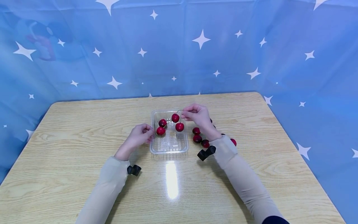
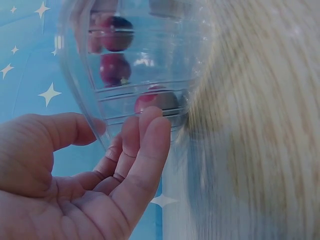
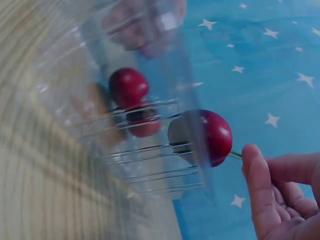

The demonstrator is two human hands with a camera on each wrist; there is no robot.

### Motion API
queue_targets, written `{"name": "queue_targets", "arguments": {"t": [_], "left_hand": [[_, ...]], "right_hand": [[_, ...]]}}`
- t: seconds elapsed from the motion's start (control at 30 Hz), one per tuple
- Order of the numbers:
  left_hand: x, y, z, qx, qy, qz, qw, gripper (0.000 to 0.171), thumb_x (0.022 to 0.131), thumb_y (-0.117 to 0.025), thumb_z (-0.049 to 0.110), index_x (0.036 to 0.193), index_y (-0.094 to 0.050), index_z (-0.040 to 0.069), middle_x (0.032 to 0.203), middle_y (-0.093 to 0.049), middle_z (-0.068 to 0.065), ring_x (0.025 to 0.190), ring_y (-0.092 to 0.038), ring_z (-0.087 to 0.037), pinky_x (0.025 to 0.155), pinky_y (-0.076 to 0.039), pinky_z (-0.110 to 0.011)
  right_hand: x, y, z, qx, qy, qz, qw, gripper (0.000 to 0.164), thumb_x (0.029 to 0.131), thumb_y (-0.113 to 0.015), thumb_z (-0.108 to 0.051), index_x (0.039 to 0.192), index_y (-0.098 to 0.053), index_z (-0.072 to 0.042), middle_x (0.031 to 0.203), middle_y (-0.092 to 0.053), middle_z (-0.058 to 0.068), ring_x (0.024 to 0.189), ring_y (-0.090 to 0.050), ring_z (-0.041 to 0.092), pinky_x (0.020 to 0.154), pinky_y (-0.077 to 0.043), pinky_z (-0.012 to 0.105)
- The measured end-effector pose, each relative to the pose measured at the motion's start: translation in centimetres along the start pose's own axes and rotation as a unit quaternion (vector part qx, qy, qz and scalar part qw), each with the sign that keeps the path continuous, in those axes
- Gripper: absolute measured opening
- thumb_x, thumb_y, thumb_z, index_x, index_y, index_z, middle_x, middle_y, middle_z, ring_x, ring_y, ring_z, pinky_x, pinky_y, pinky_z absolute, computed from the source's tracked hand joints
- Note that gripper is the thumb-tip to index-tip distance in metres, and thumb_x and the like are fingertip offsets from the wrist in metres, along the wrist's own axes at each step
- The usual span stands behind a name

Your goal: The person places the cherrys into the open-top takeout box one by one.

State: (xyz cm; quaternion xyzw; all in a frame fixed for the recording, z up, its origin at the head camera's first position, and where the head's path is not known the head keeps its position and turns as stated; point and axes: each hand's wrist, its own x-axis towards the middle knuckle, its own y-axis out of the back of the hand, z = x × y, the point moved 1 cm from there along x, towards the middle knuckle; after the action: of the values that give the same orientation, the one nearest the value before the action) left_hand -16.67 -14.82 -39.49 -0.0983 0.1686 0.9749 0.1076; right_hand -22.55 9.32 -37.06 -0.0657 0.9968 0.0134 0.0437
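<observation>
A clear plastic box (image 1: 169, 148) stands on the table. My left hand (image 1: 141, 134) holds its left wall; in the left wrist view the thumb is at the rim and the curled fingers lie along the outer side. With thumb and fingertips, my right hand (image 1: 197, 116) pinches the thin green stem of a dark red cherry (image 3: 217, 137) at the box's right rim. Close to that one is another cherry (image 1: 179, 127); I cannot tell whether its stem is held too. Two cherries (image 1: 160, 131) lie inside on the left.
Several loose cherries (image 1: 197, 138) lie on the wooden table (image 1: 84, 149) right of the box, partly hidden under my right wrist and sleeve. A blue cloth (image 1: 173, 46) with white stars hangs behind the table's far edge.
</observation>
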Motion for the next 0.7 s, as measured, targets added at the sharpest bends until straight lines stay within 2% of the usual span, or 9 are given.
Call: {"name": "queue_targets", "arguments": {"t": [0.13,0.3,0.47,0.7], "left_hand": [[0.02,0.01,0.0,-0.002,0.002,-0.001,1.0,0.017,0.096,-0.047,0.004,0.101,-0.052,-0.011,0.081,-0.059,-0.014,0.064,-0.058,-0.012,0.064,-0.056,-0.027],[0.06,0.01,-0.02,0.0,0.003,0.0,1.0,0.017,0.096,-0.047,0.004,0.101,-0.053,-0.01,0.083,-0.06,-0.016,0.065,-0.058,-0.012,0.064,-0.056,-0.027],[0.09,0.04,-0.05,0.004,0.001,0.0,1.0,0.016,0.096,-0.048,0.005,0.101,-0.053,-0.01,0.083,-0.06,-0.016,0.065,-0.059,-0.012,0.065,-0.056,-0.028],[0.06,0.04,0.1,0.004,0.004,0.0,1.0,0.017,0.096,-0.048,0.005,0.101,-0.053,-0.01,0.085,-0.06,-0.018,0.066,-0.059,-0.013,0.065,-0.056,-0.027]], "right_hand": [[0.22,-0.3,0.45,-0.033,0.006,0.005,0.999,0.012,0.087,-0.064,0.001,0.097,-0.064,0.008,0.081,-0.066,0.008,0.069,-0.067,0.011,0.067,-0.056,0.025],[0.23,-0.57,0.67,-0.105,0.024,0.013,0.994,0.009,0.086,-0.065,-0.001,0.093,-0.067,0.005,0.081,-0.067,0.01,0.069,-0.066,0.013,0.063,-0.056,0.025],[0.24,-0.7,0.87,-0.175,0.054,0.017,0.983,0.005,0.083,-0.068,-0.002,0.087,-0.069,0.001,0.08,-0.068,0.011,0.071,-0.064,0.022,0.059,-0.051,0.022],[0.36,-0.89,1.05,-0.267,0.077,0.018,0.96,0.005,0.083,-0.07,-0.006,0.085,-0.071,-0.002,0.084,-0.068,0.009,0.068,-0.054,0.016,0.057,-0.043,0.022]]}}
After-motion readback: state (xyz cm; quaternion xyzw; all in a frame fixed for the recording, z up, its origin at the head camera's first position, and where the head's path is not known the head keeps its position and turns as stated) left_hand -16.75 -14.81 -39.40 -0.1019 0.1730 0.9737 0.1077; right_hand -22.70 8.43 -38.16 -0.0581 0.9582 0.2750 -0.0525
